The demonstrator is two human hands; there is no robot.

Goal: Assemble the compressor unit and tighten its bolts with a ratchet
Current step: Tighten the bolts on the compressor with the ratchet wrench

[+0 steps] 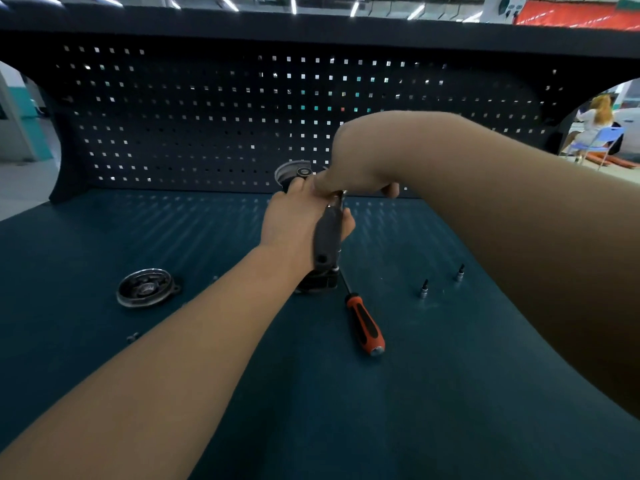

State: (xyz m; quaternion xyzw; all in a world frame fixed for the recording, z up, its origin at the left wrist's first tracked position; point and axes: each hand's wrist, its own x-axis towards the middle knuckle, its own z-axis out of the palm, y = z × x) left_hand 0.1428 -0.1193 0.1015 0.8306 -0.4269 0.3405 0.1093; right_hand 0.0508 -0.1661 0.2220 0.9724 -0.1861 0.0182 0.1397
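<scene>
My left hand [298,216] grips the ratchet, whose dark handle [327,237] points back toward me. My right hand [360,168] reaches in from above and pinches the ratchet's metal head [337,197], fingers curled round it. Beyond both hands a round metal compressor part [294,173] with a black hub stands near the pegboard, partly hidden. A dark compressor block [318,280] sits on the bench under my left wrist. A round metal cover plate [145,287] lies flat at the left.
An orange-and-black screwdriver [365,323] lies right of the block. Two small socket bits [424,289] [460,273] stand upright further right. A small bolt [132,337] lies near my left forearm. The dark pegboard [207,116] closes off the back; a seated person [594,126] is far right.
</scene>
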